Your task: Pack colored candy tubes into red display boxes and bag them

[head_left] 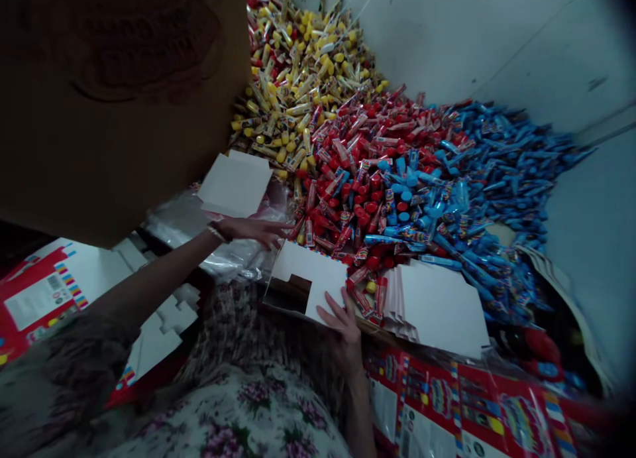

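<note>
Left of the white carton (318, 279), out at the far edge, a flattened red-printed carton (40, 299) lies with white die-cut card pieces (163, 325) beside it, and a big brown cardboard box (109, 93) fills the upper left of the view above them. Nearer the carton, the left hand (253, 231), with a bracelet (216, 232) on the wrist, reaches in from the left, fingers spread wide open, holding nothing that shows, over a clear plastic bag (218, 246) and just beside the carton's upper edge. A loose white card (236, 183) lies just above that hand, against the box. Floral-print clothing (233, 411) is directly below the carton. The carton is partly folded and tilted, with a dark cut-out opening on its left side, and the right hand (342, 329) has hold of its lower right edge, fingers curled against the white face. Right of the carton sit a stack of white flat cards (437, 305) and, below that, red-printed flat cartons (432, 405). Behind, a heap of wrapped yellow candy tubes (303, 93), red candy tubes (368, 186) and blue candy tubes (497, 153) runs up against a white wall (497, 40).
</note>
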Demonstrator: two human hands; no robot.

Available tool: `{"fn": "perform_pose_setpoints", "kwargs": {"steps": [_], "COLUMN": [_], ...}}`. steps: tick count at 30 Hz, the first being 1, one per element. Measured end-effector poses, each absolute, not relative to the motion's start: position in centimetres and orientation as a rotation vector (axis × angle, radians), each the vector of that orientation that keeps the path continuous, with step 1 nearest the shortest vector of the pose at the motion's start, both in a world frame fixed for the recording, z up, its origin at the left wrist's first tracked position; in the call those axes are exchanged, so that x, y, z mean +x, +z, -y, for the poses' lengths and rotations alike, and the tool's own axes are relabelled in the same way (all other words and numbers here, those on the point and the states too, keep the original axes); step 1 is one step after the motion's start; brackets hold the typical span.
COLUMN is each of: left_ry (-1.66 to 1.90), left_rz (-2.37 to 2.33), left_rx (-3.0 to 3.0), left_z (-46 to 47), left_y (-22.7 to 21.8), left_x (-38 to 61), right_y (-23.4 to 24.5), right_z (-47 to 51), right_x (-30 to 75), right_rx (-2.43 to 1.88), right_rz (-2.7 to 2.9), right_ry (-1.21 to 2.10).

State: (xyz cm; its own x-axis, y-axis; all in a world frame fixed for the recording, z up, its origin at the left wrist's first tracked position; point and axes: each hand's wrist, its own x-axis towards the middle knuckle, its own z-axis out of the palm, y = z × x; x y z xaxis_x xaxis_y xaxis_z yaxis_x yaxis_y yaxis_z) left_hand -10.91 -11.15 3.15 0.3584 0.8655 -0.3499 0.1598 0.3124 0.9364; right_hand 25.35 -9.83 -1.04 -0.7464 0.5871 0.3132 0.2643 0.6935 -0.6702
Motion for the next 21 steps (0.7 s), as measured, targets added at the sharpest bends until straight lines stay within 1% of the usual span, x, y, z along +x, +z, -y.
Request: {"fn": "perform_pose_setpoints", "kwargs": {"steps": [3,8,10,12,14,16,19,21], "left_ry": [0.764,0.852,0.837,0.693,0.505,0.409,0.415,0.42], "left_rz": [-1.081,-1.363,-1.565,-1.847,-2.046,-2.062,-1.955,-1.835], "left_rx": [1.049,0.883,0.947,1.092,1.234,1.343,1.454,1.511], "left_z": [14.6,16.6,16.4,16.1,16.0,15.7,14.8,13.6], "left_y": [2.8,1.3,1.1,1.3,1.6,1.8,1.5,1.4], "left_x": [-9.2,-3.9,-2.4,-1.3,-0.6,-0.3,-1.1,-2.5], "right_y": [-0.1,1.0,0.9,0.7,0.5,0.4,0.5,0.7], "right_z": [9.4,9.1,9.9,11.2,12.4,13.2,13.1,12.7], "right_x": [24.7,23.1,23.0,23.0,22.7,22.3,21.4,21.0], "right_rx": [-0.66,-0.706,-0.774,-0.927,-1.072,-1.12,-0.954,-0.799], "right_rz": [2.326,2.26,2.165,2.023,1.893,1.891,2.22,2.469], "right_ry": [0.977,1.182,1.211,1.205,1.112,0.895,0.545,0.437]}}
